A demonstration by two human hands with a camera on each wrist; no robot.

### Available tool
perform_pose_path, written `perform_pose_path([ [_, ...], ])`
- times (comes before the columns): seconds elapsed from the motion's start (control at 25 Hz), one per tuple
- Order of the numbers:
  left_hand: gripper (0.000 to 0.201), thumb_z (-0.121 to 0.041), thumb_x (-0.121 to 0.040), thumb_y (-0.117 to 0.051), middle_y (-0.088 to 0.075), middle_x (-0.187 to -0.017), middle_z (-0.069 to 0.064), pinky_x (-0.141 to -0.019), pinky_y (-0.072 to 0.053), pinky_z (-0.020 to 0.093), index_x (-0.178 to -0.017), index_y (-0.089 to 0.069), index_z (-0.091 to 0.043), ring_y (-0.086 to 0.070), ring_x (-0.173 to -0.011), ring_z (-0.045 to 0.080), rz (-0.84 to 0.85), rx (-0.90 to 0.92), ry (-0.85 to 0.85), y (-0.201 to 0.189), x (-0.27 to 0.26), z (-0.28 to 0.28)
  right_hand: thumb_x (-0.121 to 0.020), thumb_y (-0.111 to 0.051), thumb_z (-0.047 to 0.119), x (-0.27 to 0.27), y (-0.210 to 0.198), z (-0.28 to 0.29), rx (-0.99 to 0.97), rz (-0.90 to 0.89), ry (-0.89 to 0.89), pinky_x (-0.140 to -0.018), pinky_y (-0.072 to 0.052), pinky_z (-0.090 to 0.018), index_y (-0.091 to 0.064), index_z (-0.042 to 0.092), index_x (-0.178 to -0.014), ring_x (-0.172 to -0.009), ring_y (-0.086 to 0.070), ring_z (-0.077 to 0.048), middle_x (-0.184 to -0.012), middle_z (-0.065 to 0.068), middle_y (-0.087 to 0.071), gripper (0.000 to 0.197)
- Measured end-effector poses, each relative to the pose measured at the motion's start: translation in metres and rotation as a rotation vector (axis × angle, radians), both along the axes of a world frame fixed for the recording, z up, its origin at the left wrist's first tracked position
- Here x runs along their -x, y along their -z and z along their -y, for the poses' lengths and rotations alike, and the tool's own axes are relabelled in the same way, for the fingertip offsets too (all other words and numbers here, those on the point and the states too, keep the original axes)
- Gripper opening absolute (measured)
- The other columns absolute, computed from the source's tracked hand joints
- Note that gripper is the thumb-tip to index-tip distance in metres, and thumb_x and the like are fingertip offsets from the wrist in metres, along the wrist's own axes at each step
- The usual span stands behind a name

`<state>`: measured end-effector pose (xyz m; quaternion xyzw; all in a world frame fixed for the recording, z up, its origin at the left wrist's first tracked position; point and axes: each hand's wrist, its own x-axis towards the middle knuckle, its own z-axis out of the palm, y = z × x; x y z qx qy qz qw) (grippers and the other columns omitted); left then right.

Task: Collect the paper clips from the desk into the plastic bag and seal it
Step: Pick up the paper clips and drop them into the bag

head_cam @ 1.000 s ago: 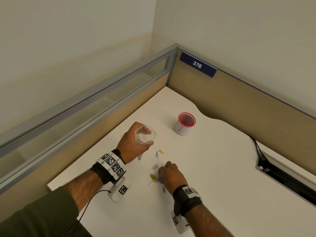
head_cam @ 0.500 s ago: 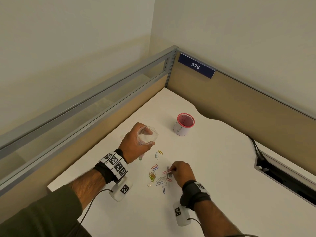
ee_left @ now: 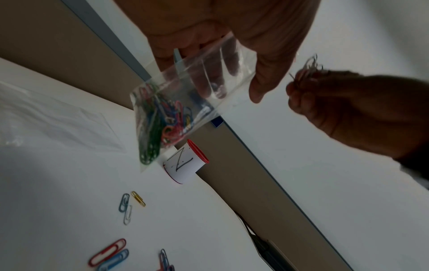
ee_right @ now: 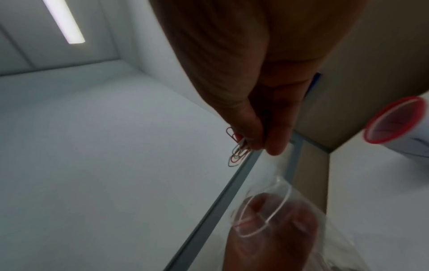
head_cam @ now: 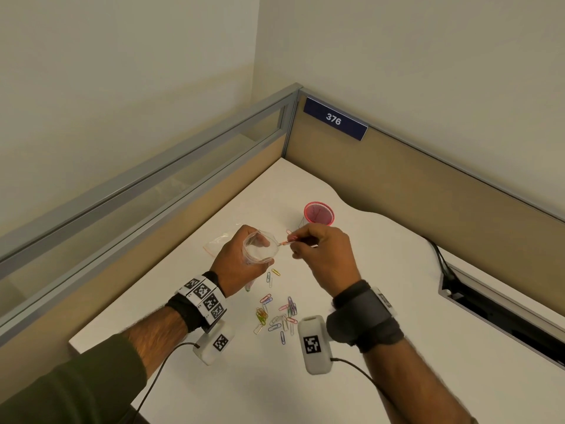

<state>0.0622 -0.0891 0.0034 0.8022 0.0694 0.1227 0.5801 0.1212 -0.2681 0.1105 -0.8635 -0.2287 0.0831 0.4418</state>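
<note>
Right hand (head_cam: 324,255) is pinching a small bunch of paper clips (head_cam: 289,239) between thumb and fingertips and holding them at the rim of the plastic bag (head_cam: 260,249), not yet over the opening. Left hand (head_cam: 241,264) is gripping the bag just below its mouth, fingers curled round it so the top is standing open in a ring above the worktop (head_cam: 382,301). I judge the step in hand to be another load going in, with the task partly done and the sealing not yet begun. The next move is calling for the bunch to be brought over the ring and let go cleanly, since wire loops could catch on the thin rim.

Head view is showing what is left: a loose scatter of clips (head_cam: 278,316) lying near the front edge of the worktop, between the two wrists, and a red-rimmed cup (head_cam: 319,213) standing toward the back corner. Left wrist view alone is showing the bag's lower part, already holding a mixed clump of coloured clips (ee_left: 162,119). Right wrist view is showing the pinch most closely, with red and pale clips sticking out past the fingertips (ee_right: 250,135), and the open ring of the bag below them.
</note>
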Motion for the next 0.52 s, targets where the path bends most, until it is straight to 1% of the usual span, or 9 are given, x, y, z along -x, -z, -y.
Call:
perform_pose_path([
  [0.08,0.044,-0.022,-0.079,-0.081,-0.064,-0.112,-0.006,-0.099,-0.051,0.032,-0.111,-0.052,-0.028,-0.060,-0.116,0.011,0.006,-0.018,0.011,-0.001,-0.001,0.003,-0.088,-0.063,0.007,0.001,-0.004,-0.017,0.094,0.109,-0.059,-0.074,-0.056,-0.019,-0.072,0.012,-0.095,-0.077,-0.066,-0.013,-0.089,-0.002,-0.069,0.012],
  [0.12,0.044,-0.022,-0.079,-0.081,-0.064,-0.110,-0.008,-0.097,-0.051,0.030,-0.110,-0.051,-0.031,-0.060,-0.115,0.011,0.006,-0.026,0.013,-0.001,-0.001,0.004,-0.089,-0.062,0.008,0.003,-0.003,-0.024,0.160,0.160,-0.087,-0.076,-0.056,-0.024,-0.071,0.012,-0.095,-0.079,-0.064,-0.014,-0.091,-0.003,-0.069,0.013],
  [0.16,0.045,-0.022,-0.079,-0.082,-0.063,-0.108,-0.010,-0.094,-0.051,0.028,-0.108,-0.050,-0.035,-0.061,-0.112,0.010,0.002,-0.031,0.011,0.000,-0.002,0.004,-0.090,-0.060,0.009,0.004,-0.002,-0.030,0.225,0.190,-0.115,-0.078,-0.054,-0.026,-0.071,0.012,-0.096,-0.081,-0.062,-0.016,-0.093,-0.004,-0.068,0.013],
  [0.24,0.047,-0.021,-0.078,-0.083,-0.061,-0.101,-0.016,-0.085,-0.051,0.022,-0.103,-0.047,-0.040,-0.063,-0.101,0.005,-0.009,-0.048,-0.003,0.000,-0.003,0.005,-0.091,-0.059,0.011,0.008,-0.001,-0.039,0.321,0.205,-0.162,-0.079,-0.052,-0.027,-0.071,0.012,-0.100,-0.085,-0.061,-0.018,-0.096,-0.006,-0.067,0.015],
  [0.32,0.049,-0.019,-0.078,-0.083,-0.060,-0.094,-0.018,-0.077,-0.047,0.014,-0.099,-0.045,-0.041,-0.063,-0.090,-0.002,-0.014,-0.060,-0.012,-0.001,-0.004,0.005,-0.091,-0.060,0.013,0.012,-0.002,-0.044,0.346,0.208,-0.193,-0.081,-0.054,-0.029,-0.070,0.013,-0.102,-0.087,-0.061,-0.020,-0.099,-0.006,-0.067,0.015],
  [0.36,0.049,-0.018,-0.078,-0.083,-0.059,-0.093,-0.018,-0.076,-0.047,0.013,-0.098,-0.044,-0.041,-0.063,-0.089,-0.004,-0.013,-0.058,-0.013,-0.001,-0.003,0.004,-0.091,-0.060,0.012,0.013,-0.003,-0.045,0.340,0.213,-0.200,-0.082,-0.055,-0.032,-0.071,0.013,-0.102,-0.087,-0.062,-0.020,-0.098,-0.006,-0.068,0.015],
  [0.44,0.046,-0.020,-0.079,-0.082,-0.061,-0.095,-0.020,-0.081,-0.048,0.017,-0.099,-0.046,-0.040,-0.062,-0.096,-0.002,-0.004,-0.050,-0.007,-0.003,0.000,0.004,-0.090,-0.059,0.011,0.013,-0.007,-0.044,0.279,0.210,-0.195,-0.081,-0.056,-0.034,-0.071,0.012,-0.098,-0.085,-0.063,-0.020,-0.096,-0.006,-0.069,0.014],
  [0.52,0.041,-0.023,-0.080,-0.080,-0.064,-0.100,-0.021,-0.091,-0.050,0.024,-0.103,-0.050,-0.037,-0.062,-0.106,0.001,0.007,-0.016,0.003,-0.004,0.003,0.002,-0.089,-0.058,0.006,0.011,-0.011,-0.038,0.163,0.198,-0.152,-0.077,-0.056,-0.029,-0.070,0.011,-0.095,-0.082,-0.064,-0.017,-0.092,-0.004,-0.069,0.014],
])
